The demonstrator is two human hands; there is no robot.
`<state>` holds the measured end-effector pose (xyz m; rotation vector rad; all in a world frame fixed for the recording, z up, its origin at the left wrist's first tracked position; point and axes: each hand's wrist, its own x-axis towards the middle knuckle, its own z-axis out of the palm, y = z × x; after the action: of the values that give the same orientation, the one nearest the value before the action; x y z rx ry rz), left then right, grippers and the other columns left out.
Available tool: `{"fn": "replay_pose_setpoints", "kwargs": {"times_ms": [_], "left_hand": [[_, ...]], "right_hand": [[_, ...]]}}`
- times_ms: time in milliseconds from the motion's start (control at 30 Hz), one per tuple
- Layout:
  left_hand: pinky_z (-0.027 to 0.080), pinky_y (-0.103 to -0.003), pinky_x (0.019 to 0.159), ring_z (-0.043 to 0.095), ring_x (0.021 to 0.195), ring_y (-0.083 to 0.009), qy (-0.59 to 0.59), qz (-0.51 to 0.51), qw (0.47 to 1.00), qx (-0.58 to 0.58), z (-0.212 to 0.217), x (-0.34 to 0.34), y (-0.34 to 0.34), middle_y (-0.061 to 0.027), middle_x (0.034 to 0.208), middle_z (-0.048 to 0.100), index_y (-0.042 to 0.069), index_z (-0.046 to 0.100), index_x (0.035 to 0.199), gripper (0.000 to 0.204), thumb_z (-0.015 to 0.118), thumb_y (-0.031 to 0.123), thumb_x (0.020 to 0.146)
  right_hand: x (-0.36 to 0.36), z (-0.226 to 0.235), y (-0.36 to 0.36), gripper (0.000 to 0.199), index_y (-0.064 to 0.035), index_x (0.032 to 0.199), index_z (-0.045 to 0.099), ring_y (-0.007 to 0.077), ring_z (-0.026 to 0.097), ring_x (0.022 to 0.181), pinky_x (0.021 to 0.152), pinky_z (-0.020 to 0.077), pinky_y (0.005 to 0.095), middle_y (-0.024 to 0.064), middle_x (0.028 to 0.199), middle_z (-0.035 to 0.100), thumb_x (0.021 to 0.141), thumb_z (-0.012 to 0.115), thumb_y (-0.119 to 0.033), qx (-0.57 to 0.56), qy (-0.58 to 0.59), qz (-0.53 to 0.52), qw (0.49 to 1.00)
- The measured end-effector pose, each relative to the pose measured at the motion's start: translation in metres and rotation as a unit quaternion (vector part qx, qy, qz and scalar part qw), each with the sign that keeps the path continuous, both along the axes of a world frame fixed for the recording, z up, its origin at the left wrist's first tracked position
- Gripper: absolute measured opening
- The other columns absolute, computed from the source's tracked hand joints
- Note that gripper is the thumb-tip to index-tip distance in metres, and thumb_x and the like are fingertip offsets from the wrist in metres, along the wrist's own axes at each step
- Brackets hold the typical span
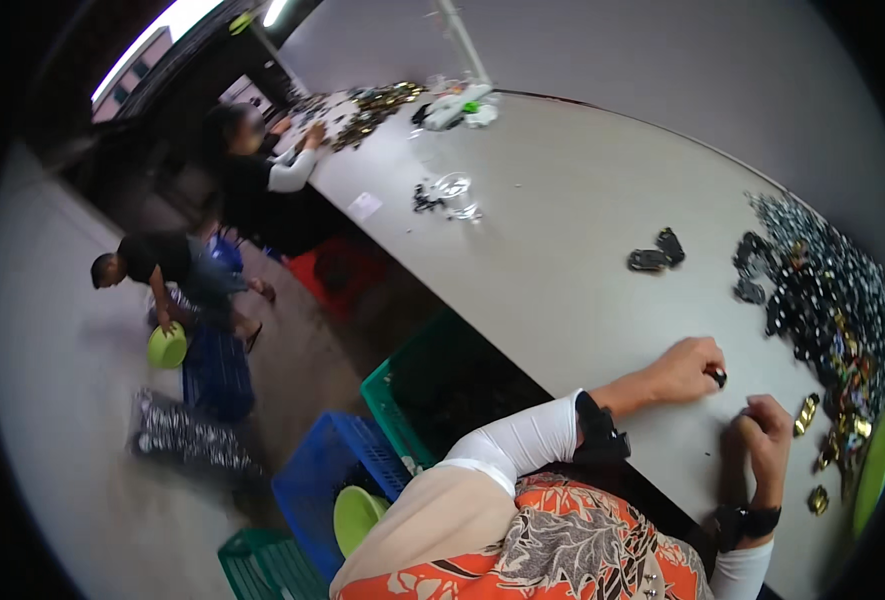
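Observation:
My left hand (680, 373) is closed at the table's near edge, its fingertips pinching a small dark, shiny piece (716, 377). Just to the right, my right hand (765, 432) has its fingers curled in; whatever they may hold is hidden. A gold glossy piece (807, 413), shaped like a small car shell, lies beside the right hand. Beyond it spreads a heap of small black pieces (810, 305), mixed with gold ones (852, 425) and many silver-grey bits (832, 240). Farther off on the table sit black, car-shaped pieces (648, 261).
A green tray (880, 460) stands at the right edge. A clear plastic container (456, 193) lies farther along the table (562, 190). Green (387, 395) and blue crates (312, 470) stand at my left. One person (262, 180) sits at the table; another (167, 270) bends over holding a green bowl (167, 346).

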<state>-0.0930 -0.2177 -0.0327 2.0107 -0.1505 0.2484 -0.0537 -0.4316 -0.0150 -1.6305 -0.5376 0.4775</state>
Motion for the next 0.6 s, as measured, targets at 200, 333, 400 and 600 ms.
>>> {"fn": "replay_pose_setpoints", "kwargs": {"times_ms": [200,333,400,600], "left_hand": [[0.046,-0.027,0.062,0.055,0.069,-0.0124,0.064,0.246,0.967,-0.001,0.001,-0.005,0.11,-0.0038,0.074,0.06,0.003,0.066,0.089,0.022,0.059,0.0,0.069],[0.049,-0.031,0.069,0.061,0.077,-0.0212,-0.095,0.332,0.88,0.326,0.007,0.005,0.154,-0.0135,0.086,0.064,-0.002,0.064,0.096,0.029,0.064,0.005,0.068],[0.048,-0.034,0.072,0.061,0.081,-0.025,-0.122,0.323,0.887,0.307,0.018,0.025,0.137,-0.0149,0.088,0.064,-0.001,0.065,0.096,0.029,0.065,0.006,0.068],[0.046,-0.039,0.077,0.058,0.087,-0.0305,-0.161,0.121,0.947,0.25,0.017,0.099,0.024,-0.0138,0.092,0.062,0.002,0.063,0.093,0.026,0.065,0.007,0.068]], "right_hand": [[0.028,0.028,-0.037,0.013,0.0034,0.082,0.058,0.0127,0.054,0.063,0.058,0.0422,0.0246,0.0054,0.068,0.058,0.071,0.059,-0.003,-0.141,-0.223,-0.094,0.96],[0.041,0.027,-0.061,0.009,0.0023,0.083,0.055,0.0081,0.056,0.058,0.051,0.0455,0.022,0.0036,0.066,0.055,0.074,0.052,0.004,-0.054,-0.108,-0.2,0.972],[0.048,0.018,-0.075,0.015,0.0021,0.084,0.055,0.0091,0.055,0.06,0.053,0.0452,0.0234,0.0044,0.068,0.055,0.071,0.048,0.007,-0.063,-0.148,-0.226,0.961],[0.051,0.005,-0.077,0.02,0.0009,0.09,0.057,0.014,0.057,0.069,0.066,0.0448,0.0254,0.008,0.076,0.06,0.071,0.051,0.003,-0.105,-0.249,-0.34,0.901]]}}
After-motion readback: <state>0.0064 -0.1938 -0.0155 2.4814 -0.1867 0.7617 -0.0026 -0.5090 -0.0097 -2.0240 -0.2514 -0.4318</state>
